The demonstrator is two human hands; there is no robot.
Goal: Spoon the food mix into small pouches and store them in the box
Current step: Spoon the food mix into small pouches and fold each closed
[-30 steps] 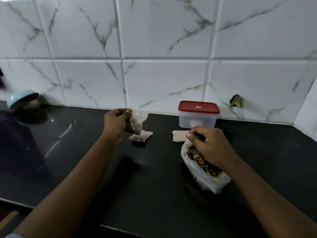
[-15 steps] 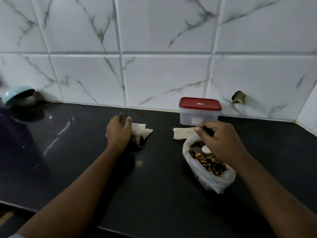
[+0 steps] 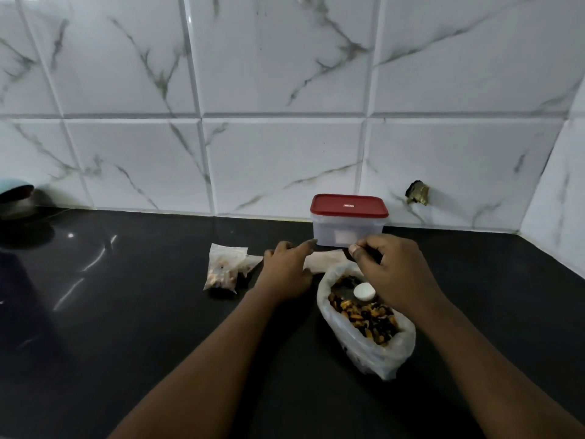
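Note:
A clear plastic bag of food mix lies open on the black counter. A white spoon rests in it, bowl showing, handle hidden under my right hand, which curls over the bag's mouth. My left hand lies with straight fingers on the stack of empty pouches beside the bag. Two filled pouches lie together to the left, apart from both hands. The clear box with a red lid stands shut against the wall behind my hands.
A pale blue round object sits at the far left edge by the wall. A brass fitting sticks out of the tiled wall right of the box. The wall turns a corner at the far right.
My left hand set the filled pouch down on the other one, let go and moved right to the empty pouches. My right hand stayed at the bag's mouth.

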